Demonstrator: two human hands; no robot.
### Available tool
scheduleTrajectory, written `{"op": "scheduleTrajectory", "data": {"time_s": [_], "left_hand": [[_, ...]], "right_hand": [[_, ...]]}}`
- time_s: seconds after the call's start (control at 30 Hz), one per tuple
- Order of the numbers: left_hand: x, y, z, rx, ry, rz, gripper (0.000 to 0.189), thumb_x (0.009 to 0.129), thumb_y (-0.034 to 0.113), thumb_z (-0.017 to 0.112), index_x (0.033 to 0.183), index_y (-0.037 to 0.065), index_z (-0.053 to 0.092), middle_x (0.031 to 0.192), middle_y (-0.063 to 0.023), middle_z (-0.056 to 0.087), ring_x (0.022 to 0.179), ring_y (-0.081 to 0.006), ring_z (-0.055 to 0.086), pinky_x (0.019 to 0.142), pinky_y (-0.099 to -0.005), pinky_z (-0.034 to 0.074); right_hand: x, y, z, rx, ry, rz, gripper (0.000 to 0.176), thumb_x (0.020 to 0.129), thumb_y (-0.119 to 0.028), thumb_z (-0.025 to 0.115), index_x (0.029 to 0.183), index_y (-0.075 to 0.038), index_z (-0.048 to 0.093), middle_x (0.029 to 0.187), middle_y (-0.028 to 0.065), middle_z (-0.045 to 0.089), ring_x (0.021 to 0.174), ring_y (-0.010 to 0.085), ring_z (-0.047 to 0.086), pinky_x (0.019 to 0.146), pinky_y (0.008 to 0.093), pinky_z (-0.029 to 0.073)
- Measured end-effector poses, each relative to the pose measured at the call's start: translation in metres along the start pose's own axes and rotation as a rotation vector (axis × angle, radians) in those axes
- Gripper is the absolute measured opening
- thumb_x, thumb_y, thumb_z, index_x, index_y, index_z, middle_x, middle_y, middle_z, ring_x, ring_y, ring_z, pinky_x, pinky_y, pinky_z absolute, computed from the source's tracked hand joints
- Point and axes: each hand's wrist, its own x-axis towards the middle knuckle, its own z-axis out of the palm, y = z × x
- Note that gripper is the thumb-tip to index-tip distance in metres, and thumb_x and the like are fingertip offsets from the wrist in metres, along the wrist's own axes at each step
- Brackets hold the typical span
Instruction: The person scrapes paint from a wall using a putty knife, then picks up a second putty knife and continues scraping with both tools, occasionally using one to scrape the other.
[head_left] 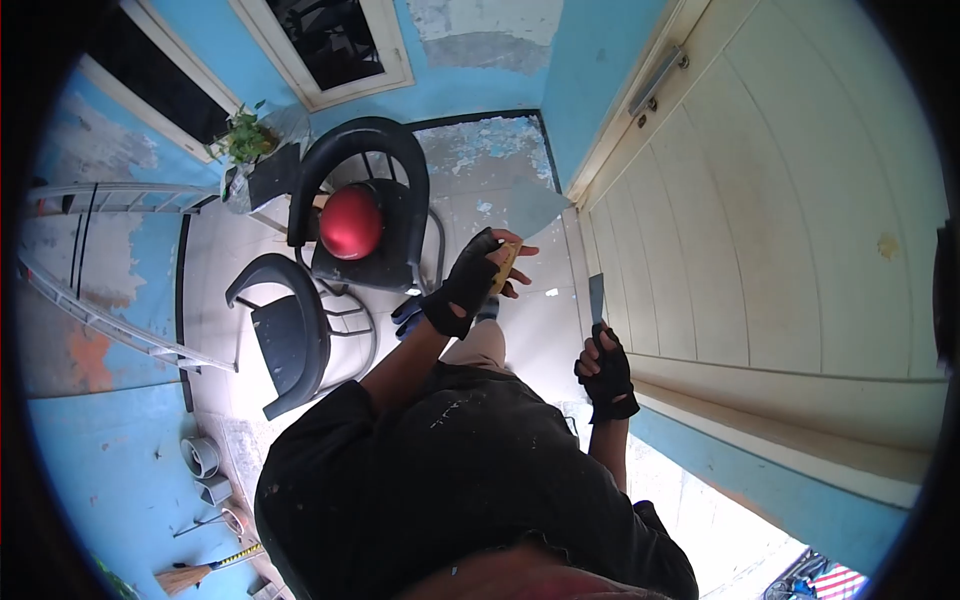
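My left hand (pixel 490 268), in a black fingerless glove, is closed around the yellowish handle of a trowel (pixel 537 207). Its broad, pale grey blade points away from me, the tip overlapping the foot of the door frame in this view. My right hand (pixel 604 376), gloved the same way, grips a putty knife (pixel 597 298) whose narrow grey blade points forward. That blade stands close beside the cream door (pixel 740 210). Fingers hide the putty knife's handle.
Two black chairs (pixel 290 340) stand ahead to the left, one bearing a red helmet (pixel 350 222). A metal ladder (pixel 120 325) leans by the peeling blue wall. Paint flakes (pixel 480 150) litter the far floor. A broom (pixel 190 577) and buckets (pixel 200 456) sit lower left.
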Motion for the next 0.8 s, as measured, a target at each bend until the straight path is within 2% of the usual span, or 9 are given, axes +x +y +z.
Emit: {"op": "scheduleTrajectory", "data": {"time_s": [0.23, 0.33, 0.4, 0.47, 0.53, 0.6, 0.63, 0.73, 0.8], "left_hand": [[0.105, 0.013, -0.038, -0.074, -0.229, 0.097, 0.046, 0.089, 0.038, 0.055, 0.122, 0.008, 0.046, 0.125, -0.0238, 0.053, 0.091, -0.0322, 0.066, 0.065, -0.0329, 0.058], [0.145, 0.049, -0.050, 0.000, -0.109, 0.085, 0.041, 0.091, 0.038, 0.053, 0.120, 0.009, 0.046, 0.124, -0.0242, 0.054, 0.093, -0.0319, 0.066, 0.064, -0.0323, 0.058], [0.167, 0.079, -0.054, 0.137, -0.026, 0.096, 0.031, 0.094, 0.032, 0.048, 0.116, 0.010, 0.047, 0.123, -0.0229, 0.055, 0.093, -0.0303, 0.066, 0.062, -0.0308, 0.057], [0.194, 0.100, -0.069, 0.012, -0.058, 0.110, 0.028, 0.089, 0.002, 0.052, 0.116, 0.009, 0.046, 0.125, -0.0267, 0.052, 0.092, -0.0307, 0.066, 0.065, -0.0320, 0.058], [0.221, 0.114, -0.082, -0.001, -0.083, 0.114, 0.031, 0.087, -0.001, 0.056, 0.115, 0.009, 0.046, 0.121, -0.0251, 0.055, 0.091, -0.0265, 0.066, 0.063, -0.0291, 0.057], [0.244, 0.120, -0.088, 0.615, 0.039, 0.452, 0.023, 0.089, 0.017, 0.062, 0.107, 0.009, 0.050, 0.107, -0.0144, 0.063, 0.086, -0.0225, 0.068, 0.064, -0.0258, 0.053], [0.252, 0.123, -0.091, 0.610, 0.034, 0.437, 0.023, 0.089, 0.017, 0.062, 0.107, 0.009, 0.050, 0.107, -0.0144, 0.063, 0.086, -0.0225, 0.068, 0.064, -0.0258, 0.053], [0.282, 0.138, -0.096, 0.892, 0.403, 0.586, 0.023, 0.080, 0.018, 0.071, 0.095, 0.006, 0.058, 0.076, -0.0052, 0.062, 0.072, -0.0147, 0.065, 0.063, -0.0278, 0.050], [0.304, 0.143, -0.096, 0.687, 0.529, 0.444, 0.023, 0.077, 0.022, 0.073, 0.090, 0.007, 0.061, 0.070, -0.0047, 0.060, 0.067, -0.0158, 0.063, 0.062, -0.0295, 0.049]], "right_hand": [[0.089, -0.056, 0.006, -0.019, 0.063, 0.029, 0.017, 0.093, -0.023, 0.052, 0.110, -0.020, 0.052, 0.063, -0.0020, 0.041, 0.043, 0.0079, 0.037, 0.041, 0.0224, 0.032], [0.147, -0.089, 0.012, 0.056, 0.053, 0.022, 0.019, 0.092, -0.022, 0.053, 0.111, -0.020, 0.051, 0.062, -0.0015, 0.044, 0.041, 0.0096, 0.038, 0.040, 0.0248, 0.033], [0.181, -0.113, 0.030, 0.041, 0.040, 0.042, 0.018, 0.093, -0.021, 0.053, 0.110, -0.020, 0.051, 0.062, -0.0015, 0.044, 0.041, 0.0095, 0.038, 0.040, 0.0246, 0.033], [0.218, -0.130, 0.050, 0.040, 0.020, 0.054, 0.017, 0.093, -0.021, 0.052, 0.110, -0.020, 0.052, 0.062, -0.0015, 0.044, 0.041, 0.0094, 0.038, 0.040, 0.0245, 0.033], [0.249, -0.142, 0.064, 0.004, -0.013, 0.064, 0.016, 0.093, -0.021, 0.052, 0.109, -0.020, 0.052, 0.061, -0.0016, 0.044, 0.041, 0.0094, 0.038, 0.040, 0.0246, 0.033], [0.273, -0.146, 0.076, 0.019, 0.013, 0.068, 0.015, 0.093, -0.020, 0.051, 0.109, -0.019, 0.052, 0.062, -0.0014, 0.043, 0.042, 0.0094, 0.037, 0.041, 0.0244, 0.033], [0.281, -0.146, 0.087, 0.023, 0.029, 0.076, 0.012, 0.093, -0.020, 0.051, 0.105, -0.019, 0.052, 0.062, -0.0025, 0.042, 0.043, 0.0080, 0.037, 0.041, 0.0230, 0.032], [0.311, -0.148, 0.098, 0.045, 0.025, 0.112, 0.008, 0.093, -0.020, 0.051, 0.101, -0.020, 0.050, 0.063, -0.0035, 0.041, 0.044, 0.0067, 0.037, 0.041, 0.0214, 0.032], [0.334, -0.154, 0.104, 0.057, -0.006, 0.164, 0.006, 0.093, -0.020, 0.051, 0.100, -0.020, 0.050, 0.064, -0.0032, 0.040, 0.044, 0.0069, 0.036, 0.041, 0.0212, 0.032]]}}
